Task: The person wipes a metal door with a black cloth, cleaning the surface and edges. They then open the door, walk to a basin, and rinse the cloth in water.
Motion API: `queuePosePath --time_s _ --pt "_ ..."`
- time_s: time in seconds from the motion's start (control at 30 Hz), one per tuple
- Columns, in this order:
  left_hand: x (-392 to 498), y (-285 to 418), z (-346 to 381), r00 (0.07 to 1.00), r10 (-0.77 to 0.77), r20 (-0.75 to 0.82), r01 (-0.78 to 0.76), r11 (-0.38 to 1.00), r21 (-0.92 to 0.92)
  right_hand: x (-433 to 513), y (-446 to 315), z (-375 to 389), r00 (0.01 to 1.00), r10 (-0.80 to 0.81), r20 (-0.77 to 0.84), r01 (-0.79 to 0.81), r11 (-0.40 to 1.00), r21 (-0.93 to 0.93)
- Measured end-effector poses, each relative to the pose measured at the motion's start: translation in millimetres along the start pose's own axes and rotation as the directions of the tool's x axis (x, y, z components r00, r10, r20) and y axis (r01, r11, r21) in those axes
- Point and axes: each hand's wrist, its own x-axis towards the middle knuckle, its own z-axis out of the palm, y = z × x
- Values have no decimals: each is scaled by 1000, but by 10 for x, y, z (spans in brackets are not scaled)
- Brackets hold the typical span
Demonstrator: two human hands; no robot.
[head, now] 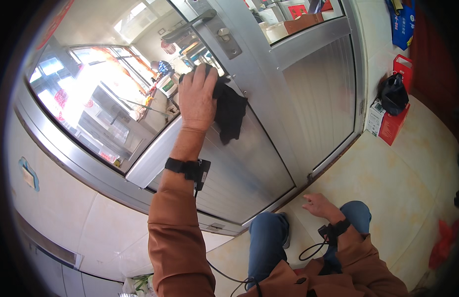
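My left hand (pixel 198 98) holds a crumpled black cloth (pixel 231 111) against an aluminium-framed door, near the lower part of its glass pane (pixel 114 89). Part of the cloth hangs over the ribbed metal panel (pixel 233 178) below the glass. Above the hand, a lever handle (pixel 205 16) sits on a metal lock plate (pixel 224 37). Down by my knees, my right hand (pixel 320 206) hovers with loosely bent fingers and nothing visible in it. Each wrist wears a black strap with a small device, and cables run from them.
A black plastic bag (pixel 394 94) rests on a red and white box (pixel 393 120) beside the door frame. Above hangs a blue bag (pixel 403 28). A blue holder (pixel 29 174) is fixed to the tiled wall. Green vegetables (pixel 140 284) lie at the bottom edge, and something red (pixel 443 243) at lower right.
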Motion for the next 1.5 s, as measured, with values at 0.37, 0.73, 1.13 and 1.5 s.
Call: queuePosePath --time_s 0.37,0.73,1.13,1.5 --pt "-128 -40 -160 998 69 -14 -70 986 -151 13 8 28 999 -37 -15 37 999 -24" --pt "108 -63 144 994 -41 -106 19 980 -199 28 -20 21 1000 -20 -14 20 1000 19" --pt "-191 -163 -92 1000 -21 -21 14 954 -299 16 25 6 999 -42 -29 42 999 11" --pt "-1089 -750 -832 992 -121 24 122 989 -86 36 140 86 999 41 1 -41 998 46"
